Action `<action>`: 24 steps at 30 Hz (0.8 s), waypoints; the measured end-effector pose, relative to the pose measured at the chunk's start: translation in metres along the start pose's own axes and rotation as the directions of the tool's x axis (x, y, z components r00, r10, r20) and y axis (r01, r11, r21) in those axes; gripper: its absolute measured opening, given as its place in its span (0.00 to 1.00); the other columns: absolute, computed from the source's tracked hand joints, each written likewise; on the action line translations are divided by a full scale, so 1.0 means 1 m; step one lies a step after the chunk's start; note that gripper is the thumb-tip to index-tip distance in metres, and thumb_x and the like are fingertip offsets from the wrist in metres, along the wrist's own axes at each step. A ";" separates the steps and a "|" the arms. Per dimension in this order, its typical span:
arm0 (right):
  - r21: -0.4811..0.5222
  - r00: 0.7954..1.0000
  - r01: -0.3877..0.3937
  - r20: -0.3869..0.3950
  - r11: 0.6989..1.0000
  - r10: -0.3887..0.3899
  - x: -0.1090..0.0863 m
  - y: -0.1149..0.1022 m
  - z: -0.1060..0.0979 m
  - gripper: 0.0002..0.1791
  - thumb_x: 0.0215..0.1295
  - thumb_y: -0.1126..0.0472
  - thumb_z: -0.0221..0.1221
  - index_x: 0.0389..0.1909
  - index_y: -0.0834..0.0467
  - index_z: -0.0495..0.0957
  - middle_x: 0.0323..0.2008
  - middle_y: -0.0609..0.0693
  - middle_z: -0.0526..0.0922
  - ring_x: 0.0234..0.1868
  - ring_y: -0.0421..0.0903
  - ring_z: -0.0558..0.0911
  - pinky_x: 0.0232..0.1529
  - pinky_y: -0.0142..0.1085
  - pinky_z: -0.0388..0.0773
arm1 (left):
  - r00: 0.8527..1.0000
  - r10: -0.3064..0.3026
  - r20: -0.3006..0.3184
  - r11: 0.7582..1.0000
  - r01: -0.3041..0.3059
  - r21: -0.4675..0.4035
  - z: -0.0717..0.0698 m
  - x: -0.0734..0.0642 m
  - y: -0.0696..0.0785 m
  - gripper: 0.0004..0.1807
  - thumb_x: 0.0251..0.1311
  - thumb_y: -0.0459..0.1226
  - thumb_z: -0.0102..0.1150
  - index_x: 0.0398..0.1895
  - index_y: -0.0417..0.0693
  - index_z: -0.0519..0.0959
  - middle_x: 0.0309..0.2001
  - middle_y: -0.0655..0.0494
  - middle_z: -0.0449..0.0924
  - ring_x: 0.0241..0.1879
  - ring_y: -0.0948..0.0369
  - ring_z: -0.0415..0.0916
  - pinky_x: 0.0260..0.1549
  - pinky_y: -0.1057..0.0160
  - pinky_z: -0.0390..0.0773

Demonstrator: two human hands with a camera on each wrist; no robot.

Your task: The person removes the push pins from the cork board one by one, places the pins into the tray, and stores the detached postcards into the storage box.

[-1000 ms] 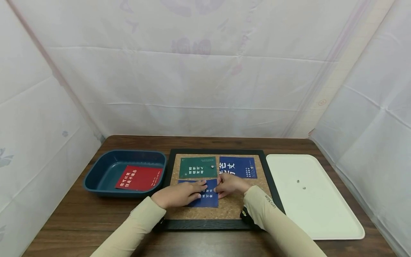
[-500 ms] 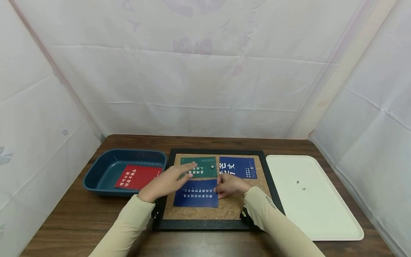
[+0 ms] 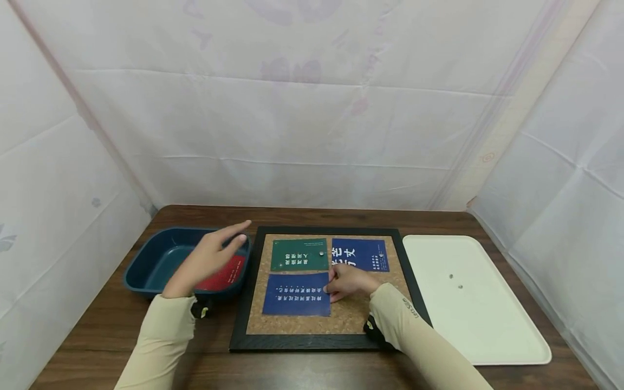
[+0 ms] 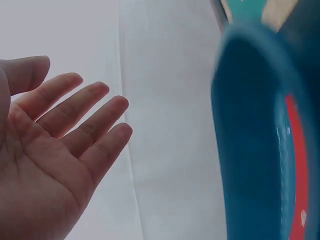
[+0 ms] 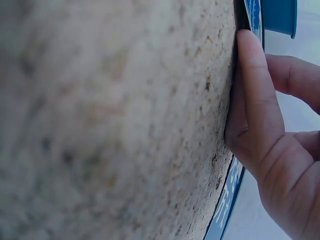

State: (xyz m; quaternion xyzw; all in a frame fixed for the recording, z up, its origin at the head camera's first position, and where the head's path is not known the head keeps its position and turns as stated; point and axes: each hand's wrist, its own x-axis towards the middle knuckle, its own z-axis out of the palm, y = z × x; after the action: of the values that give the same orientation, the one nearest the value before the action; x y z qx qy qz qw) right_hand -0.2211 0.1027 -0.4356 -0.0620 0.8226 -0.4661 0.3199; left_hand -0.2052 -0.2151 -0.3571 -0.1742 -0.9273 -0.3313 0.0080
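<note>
My left hand [image 3: 207,260] is over the teal basin [image 3: 138,270], fingers extended and nothing in them; its bare palm shows in the left wrist view. Beneath it, a red card [image 3: 228,273] with white writing lies in the basin, partly covered by the hand. On the framed cork board [image 3: 292,325], my right hand [image 3: 350,281] pinches the right edge of a blue card [image 3: 297,295] with white writing. In the right wrist view the thumb tip [image 5: 245,37] is right at the card's edge; anything small between the fingertips is hidden.
A green card [image 3: 298,254] and another blue card [image 3: 361,254] lie along the board's far side, each with a small silver pin near its right edge. To the right, a cream tray [image 3: 487,325] holds two small silver pins [image 3: 450,276].
My left hand has lifted off the lower blue card and moved left over the basin, uncovering the card. My right hand has stayed at the card's right edge.
</note>
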 end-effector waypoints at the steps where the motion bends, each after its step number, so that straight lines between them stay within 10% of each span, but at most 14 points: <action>1: 0.001 1.000 0.001 -0.001 1.000 -0.001 0.000 0.000 0.000 0.09 0.63 0.71 0.59 0.28 0.61 0.67 0.23 0.53 0.76 0.22 0.41 0.79 0.30 0.33 0.84 | 1.000 -0.014 -0.008 1.000 0.014 -0.003 -0.004 -0.001 -0.003 0.28 0.74 0.49 0.39 0.74 0.51 0.59 0.71 0.41 0.60 0.67 0.41 0.63 0.61 0.35 0.65; 24: 0.021 1.000 -0.012 0.016 1.000 0.011 -0.002 -0.001 -0.001 0.10 0.63 0.71 0.59 0.29 0.60 0.67 0.21 0.52 0.75 0.21 0.40 0.79 0.28 0.31 0.83 | 0.969 -0.165 -0.181 0.982 0.179 0.062 -0.052 -0.032 -0.087 0.31 0.74 0.51 0.36 0.76 0.51 0.52 0.68 0.27 0.57 0.62 0.28 0.60 0.52 0.27 0.63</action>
State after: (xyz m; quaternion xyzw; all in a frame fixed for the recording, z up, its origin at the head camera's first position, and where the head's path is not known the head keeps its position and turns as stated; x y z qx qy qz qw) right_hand -0.2200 0.1032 -0.4332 -0.0576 0.8154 -0.4724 0.3297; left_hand -0.2091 -0.3197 -0.3737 -0.0628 -0.9468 -0.3083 0.0674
